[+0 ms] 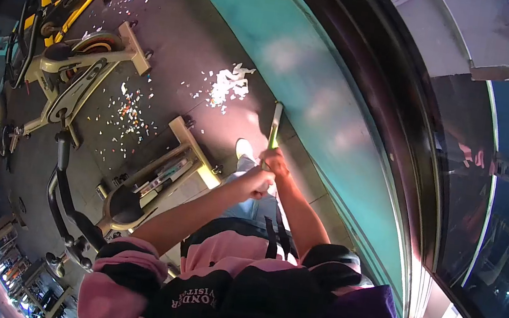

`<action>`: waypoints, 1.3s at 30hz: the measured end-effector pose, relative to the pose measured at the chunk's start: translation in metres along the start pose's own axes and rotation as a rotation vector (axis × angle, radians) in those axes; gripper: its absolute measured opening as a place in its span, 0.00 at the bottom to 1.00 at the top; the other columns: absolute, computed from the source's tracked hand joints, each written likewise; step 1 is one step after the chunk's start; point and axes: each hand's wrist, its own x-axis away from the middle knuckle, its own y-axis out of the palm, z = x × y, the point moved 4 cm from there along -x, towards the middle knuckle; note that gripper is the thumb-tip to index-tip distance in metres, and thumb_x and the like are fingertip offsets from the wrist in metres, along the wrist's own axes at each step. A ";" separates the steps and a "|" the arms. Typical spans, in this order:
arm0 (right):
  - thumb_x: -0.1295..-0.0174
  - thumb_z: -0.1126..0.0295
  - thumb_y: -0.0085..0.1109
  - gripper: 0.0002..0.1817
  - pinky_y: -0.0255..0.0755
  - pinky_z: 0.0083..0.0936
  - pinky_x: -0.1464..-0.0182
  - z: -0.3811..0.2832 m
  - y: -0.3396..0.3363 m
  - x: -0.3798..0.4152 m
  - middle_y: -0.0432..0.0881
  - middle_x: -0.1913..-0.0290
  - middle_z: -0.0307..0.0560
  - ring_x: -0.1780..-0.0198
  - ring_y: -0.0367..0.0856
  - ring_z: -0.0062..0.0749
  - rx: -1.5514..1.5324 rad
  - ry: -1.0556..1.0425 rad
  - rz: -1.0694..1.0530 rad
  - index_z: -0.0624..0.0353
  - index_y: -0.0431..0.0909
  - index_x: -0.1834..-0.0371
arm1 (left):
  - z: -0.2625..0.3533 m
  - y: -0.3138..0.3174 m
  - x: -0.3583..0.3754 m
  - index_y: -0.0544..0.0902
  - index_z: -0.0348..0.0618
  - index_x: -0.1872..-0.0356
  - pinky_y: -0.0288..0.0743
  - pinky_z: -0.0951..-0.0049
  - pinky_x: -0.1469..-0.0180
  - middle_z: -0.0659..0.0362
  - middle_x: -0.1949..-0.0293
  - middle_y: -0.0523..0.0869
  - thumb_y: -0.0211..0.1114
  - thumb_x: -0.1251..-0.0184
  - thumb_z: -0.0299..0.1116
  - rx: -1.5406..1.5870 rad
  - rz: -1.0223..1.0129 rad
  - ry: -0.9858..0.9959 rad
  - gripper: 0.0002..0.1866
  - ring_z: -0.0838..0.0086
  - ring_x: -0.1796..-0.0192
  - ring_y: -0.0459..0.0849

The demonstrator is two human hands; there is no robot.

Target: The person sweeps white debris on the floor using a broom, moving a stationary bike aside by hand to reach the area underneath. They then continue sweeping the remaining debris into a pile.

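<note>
A pale stick with a green section (276, 123) points away from my body, beside the teal wall base. My right hand (275, 160) is wrapped round it near the green section. Just below and to the left, my left hand (257, 184) is closed, apparently on the same stick, though its grip is partly hidden. The far end of the stick lies close to the wall's lower edge. A heap of white paper-like scraps (228, 88) rests on the dark floor to the left of the stick's far end.
More small scraps (128, 113) are scattered between exercise bikes. A beige bike (73, 74) and a yellow bike (63, 2) stand at the left; another bike's frame (189, 144) is near my left arm. The teal surface (322, 84) and dark window frame run along the right.
</note>
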 end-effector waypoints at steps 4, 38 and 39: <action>0.53 0.69 0.55 0.06 0.67 0.27 0.68 0.017 0.029 -0.037 0.75 0.75 0.44 0.70 0.74 0.30 0.326 -0.309 -0.010 0.60 0.73 0.75 | 0.013 -0.022 0.023 0.67 0.50 0.63 0.61 0.78 0.86 0.63 0.81 0.71 0.56 0.54 0.30 0.077 0.212 0.080 0.14 0.77 0.85 0.69; 0.54 0.73 0.56 0.36 0.66 0.20 0.80 -0.109 -0.010 -0.086 0.74 0.81 0.44 0.82 0.71 0.24 -0.538 0.948 0.147 0.72 0.56 0.40 | -0.004 -0.013 0.008 0.21 0.48 0.37 0.73 0.66 0.76 0.41 0.69 0.78 0.54 0.50 0.29 -0.153 0.368 0.368 0.51 0.58 0.76 0.80; 0.55 0.73 0.56 0.37 0.66 0.20 0.80 -0.100 -0.008 -0.080 0.73 0.81 0.43 0.82 0.71 0.24 -0.559 0.911 0.119 0.68 0.56 0.38 | -0.006 -0.003 0.016 0.21 0.48 0.37 0.73 0.66 0.77 0.42 0.70 0.79 0.54 0.50 0.29 -0.192 0.362 0.350 0.51 0.58 0.78 0.80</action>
